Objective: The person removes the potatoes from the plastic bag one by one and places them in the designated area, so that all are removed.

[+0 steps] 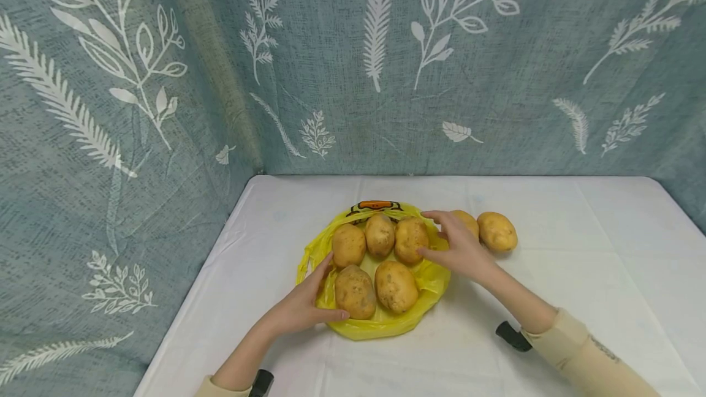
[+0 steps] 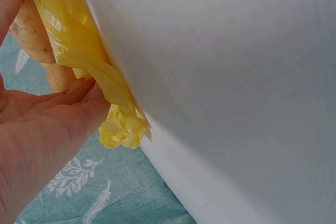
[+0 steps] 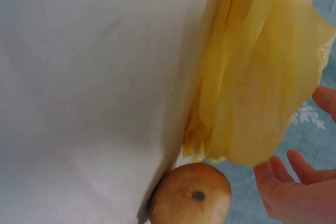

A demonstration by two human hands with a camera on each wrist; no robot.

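Note:
A yellow plastic bag (image 1: 393,327) sits spread open on the table with several potatoes (image 1: 396,287) inside. My left hand (image 1: 302,304) is at the bag's near left side, its fingers spread along the rim and its thumb beside the nearest potato (image 1: 355,293). In the left wrist view the bag's crumpled edge (image 2: 123,127) lies against the hand. Over the bag's right rim reaches my right hand (image 1: 462,246), thumb by the right potato (image 1: 411,240), fingers extended and apart. The right wrist view shows its fingertips right at the yellow plastic (image 3: 257,98).
Two potatoes lie outside the bag to its right: one (image 1: 498,232) in full view, another (image 1: 466,223) partly behind my right hand. A white cloth (image 1: 584,262) covers the table. Blue-green curtains (image 1: 331,66) with white leaf prints hang behind and at left.

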